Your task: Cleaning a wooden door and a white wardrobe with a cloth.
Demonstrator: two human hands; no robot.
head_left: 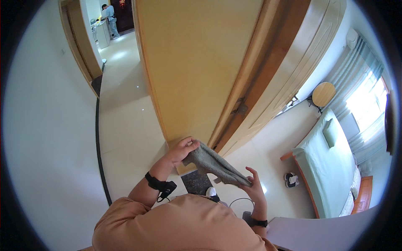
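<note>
A grey-green cloth (217, 164) is stretched between my two hands, in front of the wooden panel and door frame. My left hand (184, 149) grips its upper left end, thumb laid along the edge. At the lower right end, my right hand (254, 187) holds the other corner, with one finger raised off the fabric. The cloth hangs in a slanting fold, lower on the right. Black straps with small devices sit on both wrists.
A yellow wooden panel (197, 62) stands right before me, beside an open door (289, 75). A corridor (125, 96) runs left, with a person (111, 20) at a far counter. Rightward are a bed (331, 167), shoes (291, 180) on the floor and a round folding table (323, 94).
</note>
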